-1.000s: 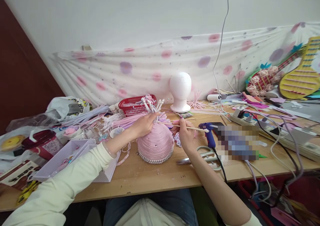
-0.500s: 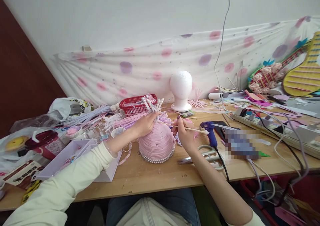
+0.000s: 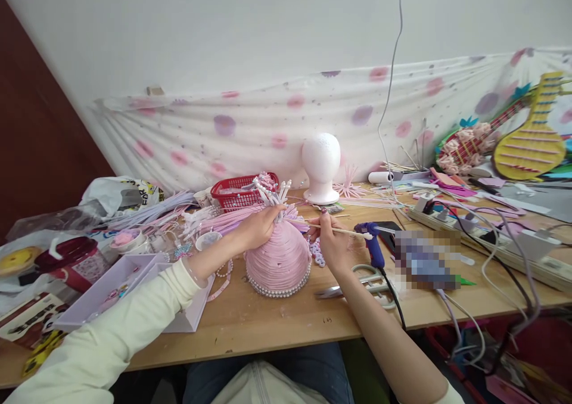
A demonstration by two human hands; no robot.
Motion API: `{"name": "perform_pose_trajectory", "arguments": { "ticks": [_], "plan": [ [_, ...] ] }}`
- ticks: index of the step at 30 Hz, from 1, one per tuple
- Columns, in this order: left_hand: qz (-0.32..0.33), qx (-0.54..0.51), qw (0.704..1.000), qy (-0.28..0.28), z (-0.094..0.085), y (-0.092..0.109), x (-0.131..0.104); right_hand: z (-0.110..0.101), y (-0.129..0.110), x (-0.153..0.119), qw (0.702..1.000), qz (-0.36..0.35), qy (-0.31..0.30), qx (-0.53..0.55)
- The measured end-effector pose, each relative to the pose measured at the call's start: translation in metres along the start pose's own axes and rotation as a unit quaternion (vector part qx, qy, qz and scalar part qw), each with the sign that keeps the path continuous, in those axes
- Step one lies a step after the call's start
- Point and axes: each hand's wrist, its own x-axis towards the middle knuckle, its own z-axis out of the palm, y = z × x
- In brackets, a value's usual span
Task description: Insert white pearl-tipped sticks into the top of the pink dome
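Observation:
A pink dome [image 3: 277, 261] wrapped in rows of cord, with a beaded rim, stands on the wooden table. Wrapped around the bundle of pale stems [image 3: 273, 194] at its top are the fingers of my left hand [image 3: 260, 227]. My right hand [image 3: 330, 241], just right of the dome, pinches a thin pale stick [image 3: 344, 231] that points toward the bundle at one end and right at the other. The stick's left end is hard to make out among the stems.
Scissors [image 3: 370, 286] and a blue glue gun [image 3: 375, 249] lie right, near a power strip [image 3: 482, 243]. Behind stand a white foam head [image 3: 320, 165] and a red basket [image 3: 236, 199]. A lilac tray [image 3: 111, 285] is left; cables hang over the right edge.
The view has shifted slightly, so most things sit a little lower and further left. Both hands keep their holds, on the stem bundle and the stick.

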Motion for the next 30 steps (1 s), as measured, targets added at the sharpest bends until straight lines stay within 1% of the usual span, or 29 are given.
{"name": "perform_pose_trajectory", "arguments": {
  "ticks": [3, 6, 9, 12, 16, 18, 20, 23, 25, 28, 30],
  "plan": [
    [-0.002, -0.010, 1.000, 0.003, 0.0010, -0.0003, 0.0003, 0.0017, -0.0010, -0.0012, 0.999, -0.018, -0.036, -0.018],
    [0.004, -0.014, 1.000, 0.007, 0.0025, -0.0017, 0.0010, 0.0006, -0.0006, -0.0009, 0.994, -0.062, -0.069, -0.066],
    [0.011, -0.012, 1.000, 0.000, 0.0030, -0.0026, 0.0019, -0.0014, 0.0001, 0.0001, 0.983, -0.099, -0.100, -0.116],
    [0.014, -0.012, 1.000, -0.004, 0.0020, -0.0018, 0.0021, -0.0032, -0.0006, -0.0004, 0.982, -0.113, -0.090, -0.124],
    [0.010, -0.010, 1.000, -0.007, 0.0010, -0.0009, 0.0017, -0.0054, -0.0027, -0.0030, 0.989, -0.105, -0.021, -0.101],
    [0.009, -0.009, 1.000, -0.005, 0.0016, -0.0016, 0.0018, -0.0056, -0.0030, -0.0036, 0.991, -0.094, -0.004, -0.096],
    [0.013, -0.012, 1.000, 0.000, 0.0028, -0.0028, 0.0020, -0.0048, -0.0025, -0.0033, 0.991, -0.092, -0.021, -0.093],
    [0.020, -0.017, 1.000, 0.004, 0.0041, -0.0043, 0.0023, -0.0032, -0.0011, -0.0011, 0.987, -0.090, -0.074, -0.108],
    [0.020, -0.018, 1.000, 0.001, 0.0041, -0.0046, 0.0022, -0.0029, -0.0007, 0.0006, 0.984, -0.084, -0.099, -0.119],
    [0.016, -0.020, 1.000, -0.005, 0.0028, -0.0037, 0.0019, -0.0035, -0.0011, 0.0021, 0.983, -0.091, -0.107, -0.120],
    [0.016, -0.022, 1.000, -0.008, 0.0018, -0.0028, 0.0018, -0.0042, -0.0014, 0.0015, 0.983, -0.104, -0.097, -0.117]
  ]
}}
